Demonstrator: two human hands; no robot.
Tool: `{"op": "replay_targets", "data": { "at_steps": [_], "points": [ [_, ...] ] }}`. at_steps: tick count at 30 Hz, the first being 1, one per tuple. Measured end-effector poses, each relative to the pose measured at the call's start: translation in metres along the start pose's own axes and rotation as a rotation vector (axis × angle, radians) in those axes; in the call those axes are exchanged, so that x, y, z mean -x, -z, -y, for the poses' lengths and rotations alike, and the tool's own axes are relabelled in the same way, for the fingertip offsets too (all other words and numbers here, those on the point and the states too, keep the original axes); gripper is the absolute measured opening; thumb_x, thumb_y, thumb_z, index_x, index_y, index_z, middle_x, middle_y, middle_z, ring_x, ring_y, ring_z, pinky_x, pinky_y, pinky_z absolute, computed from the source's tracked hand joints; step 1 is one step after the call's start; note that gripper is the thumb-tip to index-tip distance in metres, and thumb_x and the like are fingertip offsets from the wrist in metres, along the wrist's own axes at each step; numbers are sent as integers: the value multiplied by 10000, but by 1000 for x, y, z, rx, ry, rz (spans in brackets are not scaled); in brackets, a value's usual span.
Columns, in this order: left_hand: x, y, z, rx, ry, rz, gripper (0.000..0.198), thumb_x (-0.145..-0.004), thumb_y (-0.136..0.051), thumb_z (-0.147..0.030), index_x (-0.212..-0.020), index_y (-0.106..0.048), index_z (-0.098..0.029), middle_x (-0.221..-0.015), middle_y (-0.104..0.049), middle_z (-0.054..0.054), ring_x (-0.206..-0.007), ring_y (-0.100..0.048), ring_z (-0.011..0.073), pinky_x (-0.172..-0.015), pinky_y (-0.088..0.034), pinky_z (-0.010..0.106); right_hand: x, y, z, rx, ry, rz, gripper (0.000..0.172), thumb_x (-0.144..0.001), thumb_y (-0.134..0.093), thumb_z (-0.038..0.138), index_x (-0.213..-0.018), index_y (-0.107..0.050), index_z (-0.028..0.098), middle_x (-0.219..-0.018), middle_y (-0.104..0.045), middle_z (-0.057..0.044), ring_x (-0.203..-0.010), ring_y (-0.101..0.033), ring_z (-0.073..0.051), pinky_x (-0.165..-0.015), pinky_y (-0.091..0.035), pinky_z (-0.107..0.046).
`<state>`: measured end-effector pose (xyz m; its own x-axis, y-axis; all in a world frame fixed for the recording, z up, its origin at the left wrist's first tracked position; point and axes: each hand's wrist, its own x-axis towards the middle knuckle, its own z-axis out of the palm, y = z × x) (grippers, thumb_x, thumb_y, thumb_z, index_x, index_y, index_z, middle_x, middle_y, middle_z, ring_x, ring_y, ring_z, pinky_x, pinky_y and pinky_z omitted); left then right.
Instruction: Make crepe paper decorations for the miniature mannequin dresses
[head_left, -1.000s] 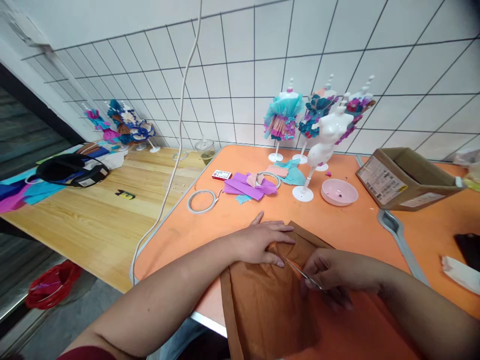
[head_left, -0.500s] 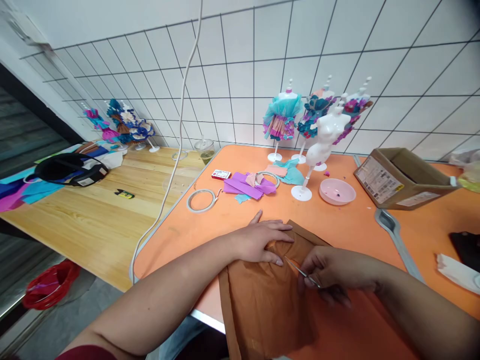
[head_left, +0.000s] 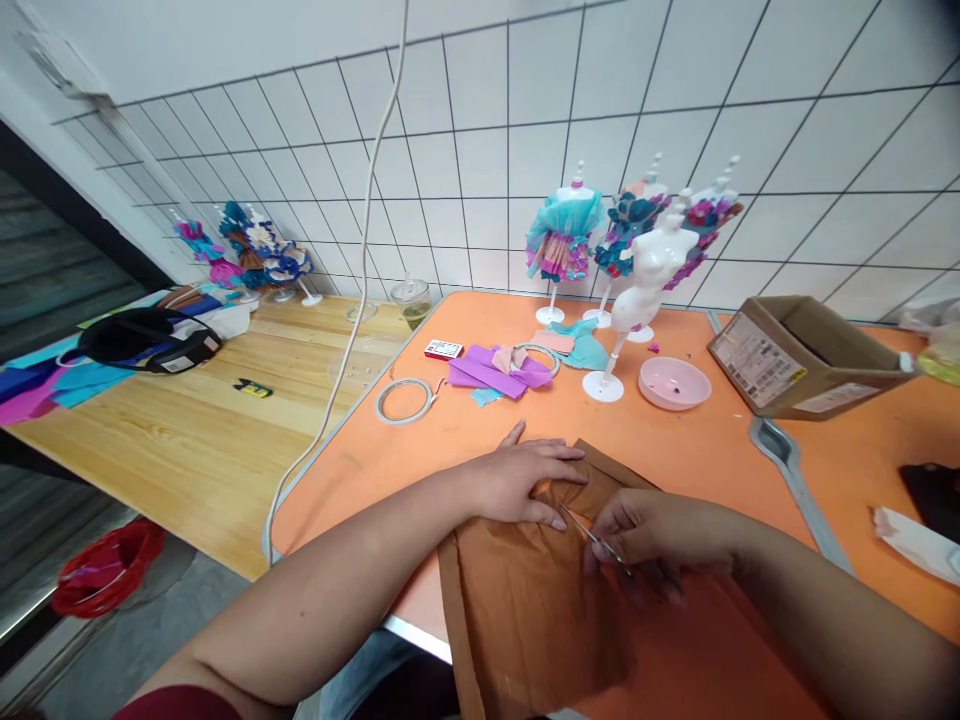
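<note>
Brown crepe-like paper [head_left: 525,610] lies over the front edge of the orange table [head_left: 352,450]. My left hand [head_left: 521,483] rests flat on its upper part, fingers spread and pointing right. Thin metal scissors [head_left: 591,537] are gripped in my right hand [head_left: 637,540], their tip at the paper just right of my left thumb. Fingers hide most of the scissor handles. Beyond my hands stands a bare white mannequin [head_left: 651,275] on a round base.
Purple paper pieces [head_left: 499,372], a tape roll [head_left: 405,401] and a pink bowl [head_left: 674,384] lie behind my hands. A cardboard box [head_left: 806,355] stands at right. Dressed mannequins [head_left: 564,235] line the wall. A white cable [head_left: 365,240] hangs at left.
My right hand and the scissors have shifted slightly left and up along the paper, toward my left thumb. My left hand stays in place on the paper.
</note>
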<state>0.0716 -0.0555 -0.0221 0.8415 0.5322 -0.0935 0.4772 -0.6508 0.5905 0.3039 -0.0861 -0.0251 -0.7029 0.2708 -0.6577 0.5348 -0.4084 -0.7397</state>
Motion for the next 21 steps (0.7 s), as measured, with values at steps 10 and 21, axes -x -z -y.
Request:
{"op": "replay_targets", "data": {
  "at_steps": [10, 21],
  "points": [
    [1, 1, 0, -11, -7, 7, 574, -802, -643, -513, -1315, -509, -292, -1512, -353, 75, -1418, -260, 257, -1140, 35, 553, 1, -1, 2, -29, -10, -7, 356, -819, -605, 461, -908, -701, 129, -522, -625, 10, -304, -466, -47, -330, -354, -125],
    [0, 2, -2, -14, 0, 13, 579, -790, -653, -520, -1310, -514, -306, -1515, -348, 74, -1421, -251, 264, -1140, 11, 561, 5, 3, -4, -42, -13, 1, 382, -794, -638, 489, -926, -681, 133, -541, -638, 5, -314, -487, -57, -331, -359, -130]
  ]
}}
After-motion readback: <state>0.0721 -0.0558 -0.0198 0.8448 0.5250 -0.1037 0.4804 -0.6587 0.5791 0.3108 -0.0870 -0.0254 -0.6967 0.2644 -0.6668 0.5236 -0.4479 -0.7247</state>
